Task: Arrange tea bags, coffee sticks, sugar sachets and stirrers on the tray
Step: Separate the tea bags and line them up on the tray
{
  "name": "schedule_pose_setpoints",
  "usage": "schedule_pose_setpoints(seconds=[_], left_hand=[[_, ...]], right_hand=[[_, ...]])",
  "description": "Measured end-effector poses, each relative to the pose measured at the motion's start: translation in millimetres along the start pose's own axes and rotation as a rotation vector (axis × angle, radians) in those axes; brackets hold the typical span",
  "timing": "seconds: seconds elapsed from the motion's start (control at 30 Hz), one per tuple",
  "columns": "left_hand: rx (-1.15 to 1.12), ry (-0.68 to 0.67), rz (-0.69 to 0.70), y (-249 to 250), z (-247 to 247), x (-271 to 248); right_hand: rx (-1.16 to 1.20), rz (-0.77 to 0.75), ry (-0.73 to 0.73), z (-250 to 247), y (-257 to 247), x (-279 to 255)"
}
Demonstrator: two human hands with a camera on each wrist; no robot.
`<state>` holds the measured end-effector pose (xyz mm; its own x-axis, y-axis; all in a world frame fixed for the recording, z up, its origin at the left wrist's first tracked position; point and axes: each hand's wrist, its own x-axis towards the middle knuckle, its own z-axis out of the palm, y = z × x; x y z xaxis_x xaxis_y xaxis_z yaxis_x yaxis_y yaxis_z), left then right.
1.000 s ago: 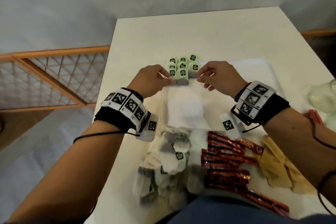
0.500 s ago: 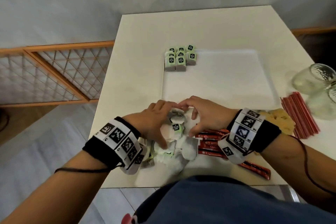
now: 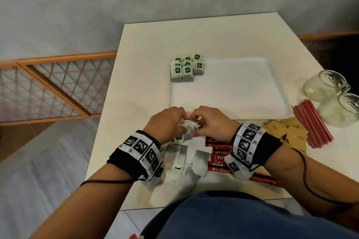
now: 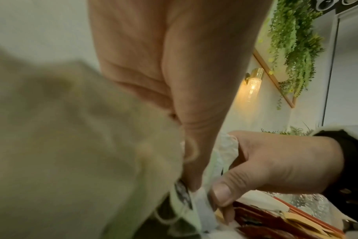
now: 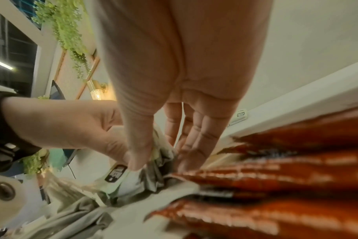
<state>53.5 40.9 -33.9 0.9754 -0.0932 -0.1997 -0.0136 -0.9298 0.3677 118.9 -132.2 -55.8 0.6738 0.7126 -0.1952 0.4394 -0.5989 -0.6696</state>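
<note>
While knuckles face up, both hands (image 3: pixel 191 122) pinching tea bags (image 3: pixel 189 125), wrists angled inward

1. Eight tea bags (image 3: pixel 186 68) stand grouped at the tray's (image 3: pixel 223 103) 10 o'clock corner.
2. Two glass jars (image 3: pixel 328 85) lie at 3 o'clock on the bench (image 3: pixel 147 48).
3. Loose tea bags, coffee sticks (image 3: pixel 219 158), sugar sachets (image 3: pixel 287 132) and stirrers (image 3: pixel 310 122): heaps, uncountable.

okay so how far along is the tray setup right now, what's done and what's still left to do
Done: one block of tea bags stands in the far left corner of the tray. In hand: the left hand and right hand pinch more from the loose tea bag pile. Left: coffee sticks, sugar sachets and stirrers, all off the tray.
</note>
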Motion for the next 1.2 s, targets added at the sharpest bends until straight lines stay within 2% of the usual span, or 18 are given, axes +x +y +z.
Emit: schedule_pose_setpoints(seconds=[0.13, 0.33, 0.43, 0.53, 0.7, 0.83, 1.07, 1.2], left_hand=[[-0.095, 0.039, -0.025, -5.9, -2.1, 7.4], [-0.452, 0.045, -0.011, -6.8, -12.7, 9.0], [-0.652, -0.015, -0.017, -0.8, -19.5, 6.7], [-0.749, -0.075, 0.004, 7.3, -25.6, 6.4], [-0.993, -0.193, -0.005, 14.1, -26.5, 7.5], [-1.027, -0.235, -0.04, 19.1, -25.5, 7.8], [-1.012, -0.278, -0.084, 21.5, -25.4, 13.7], [-0.933, -0.245, -0.093, 15.6, -25.1, 19.6]], right_hand=[[0.014, 0.008, 0.05, -4.5, -1.0, 3.0], [0.155, 0.041, 0.077, -22.8, -5.0, -2.6], [0.332, 0.067, 0.02, -32.6, -6.5, -4.1], [0.457, 0.065, -0.037, -41.8, -11.9, -6.2], [0.63, 0.061, -0.06, -47.6, -17.2, -10.4], [0.726, 0.107, 0.053, -52.0, -14.8, -11.8], [0.668, 0.101, 0.154, -64.3, -12.8, -13.7], [0.712, 0.118, 0.243, -77.6, -7.2, -11.5]])
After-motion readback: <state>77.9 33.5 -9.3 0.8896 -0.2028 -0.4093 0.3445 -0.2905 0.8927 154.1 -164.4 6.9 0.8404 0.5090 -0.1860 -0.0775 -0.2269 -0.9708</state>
